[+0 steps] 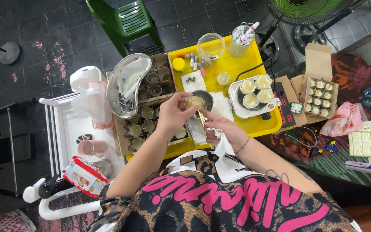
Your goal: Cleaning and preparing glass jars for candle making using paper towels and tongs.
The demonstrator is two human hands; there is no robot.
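Two hands meet over the yellow tray: left hand closed around a small pale cup, directly left of right hand (pinching a thin stick, tissue tucked underneath), stick angled up toward the cup.

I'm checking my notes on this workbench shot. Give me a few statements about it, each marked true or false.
1. The left hand holds a small jar of pale yellowish stuff. True.
2. The right hand is bare of any cloth. False: it grips a white tissue.
3. The tray under the work is yellow. True.
4. The plastic chair on the floor is red. False: it is green.
5. Three filled jars sit on the small white appliance. True.
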